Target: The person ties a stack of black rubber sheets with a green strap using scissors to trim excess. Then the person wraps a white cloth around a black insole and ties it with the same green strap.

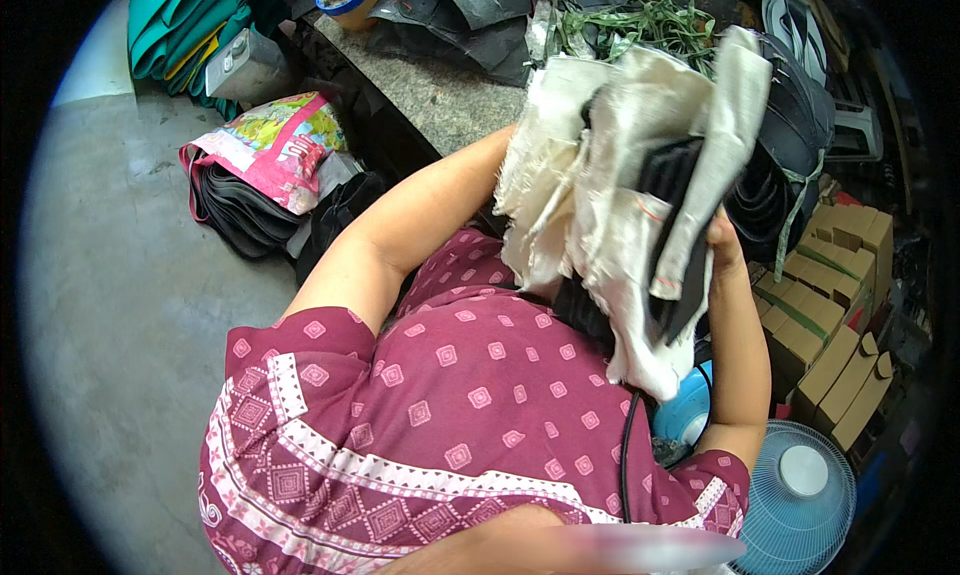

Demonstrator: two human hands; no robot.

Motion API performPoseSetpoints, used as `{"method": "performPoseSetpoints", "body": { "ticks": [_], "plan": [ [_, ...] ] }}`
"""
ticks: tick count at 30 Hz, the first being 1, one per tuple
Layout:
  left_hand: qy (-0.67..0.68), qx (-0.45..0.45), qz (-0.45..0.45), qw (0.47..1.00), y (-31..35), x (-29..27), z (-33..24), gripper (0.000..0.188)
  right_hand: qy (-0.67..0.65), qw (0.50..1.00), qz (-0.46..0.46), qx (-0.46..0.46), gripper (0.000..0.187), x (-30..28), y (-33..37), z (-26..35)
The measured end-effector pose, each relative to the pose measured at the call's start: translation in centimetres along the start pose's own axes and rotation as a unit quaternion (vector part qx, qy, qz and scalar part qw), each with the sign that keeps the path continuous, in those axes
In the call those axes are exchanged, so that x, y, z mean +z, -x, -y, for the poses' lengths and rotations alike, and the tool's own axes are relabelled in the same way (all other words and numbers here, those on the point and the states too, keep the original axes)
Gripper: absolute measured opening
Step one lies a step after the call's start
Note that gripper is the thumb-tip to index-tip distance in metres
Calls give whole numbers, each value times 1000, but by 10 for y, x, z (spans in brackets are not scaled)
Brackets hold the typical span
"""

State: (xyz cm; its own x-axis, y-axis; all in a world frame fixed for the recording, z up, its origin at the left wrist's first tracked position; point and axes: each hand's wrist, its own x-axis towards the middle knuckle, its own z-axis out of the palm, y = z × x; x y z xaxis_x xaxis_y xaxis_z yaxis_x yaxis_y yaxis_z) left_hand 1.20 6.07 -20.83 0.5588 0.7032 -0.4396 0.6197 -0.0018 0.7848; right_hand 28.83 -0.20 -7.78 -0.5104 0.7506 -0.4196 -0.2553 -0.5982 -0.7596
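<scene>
A bundle of off-white cloth pieces (pixel 625 145) with frayed edges is held up in front of my chest. Dark ribbed strips (pixel 672 175) show between its folds. My right hand (pixel 722 239) grips the bundle at its right edge, with part of the fingers in sight and the rest behind the cloth. My left forearm (pixel 440 200) reaches up to the bundle's left side, where the cloth hides the hand and its fingers.
Ahead is a stone-topped table (pixel 440 105) bearing dark sheets (pixel 450 15) and tangled green ties (pixel 640 20). A pink bag (pixel 270 145) of black material stands at left. Cardboard boxes (pixel 820 285) and a blue fan (pixel 800 505) are at right.
</scene>
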Motion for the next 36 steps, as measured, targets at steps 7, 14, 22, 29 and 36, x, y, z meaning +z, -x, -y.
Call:
{"method": "performPoseSetpoints", "body": {
  "ticks": [7,14,22,29,36],
  "plan": [
    [28,-39,10,999,25,15,22,41,19,999,-13,47,92,21,-19,-6],
    [47,-36,10,998,31,16,18,41,8,998,-27,57,95,19,-17,-9],
    [63,-36,18,997,38,21,19,42,14,995,-4,99,96,16,-23,-4],
    [184,54,-3,981,40,-12,-11,43,42,996,-62,42,95,13,-18,-12],
    [45,-38,-45,997,133,-51,-10,22,30,993,-111,4,68,-34,-30,1]
  ]
}}
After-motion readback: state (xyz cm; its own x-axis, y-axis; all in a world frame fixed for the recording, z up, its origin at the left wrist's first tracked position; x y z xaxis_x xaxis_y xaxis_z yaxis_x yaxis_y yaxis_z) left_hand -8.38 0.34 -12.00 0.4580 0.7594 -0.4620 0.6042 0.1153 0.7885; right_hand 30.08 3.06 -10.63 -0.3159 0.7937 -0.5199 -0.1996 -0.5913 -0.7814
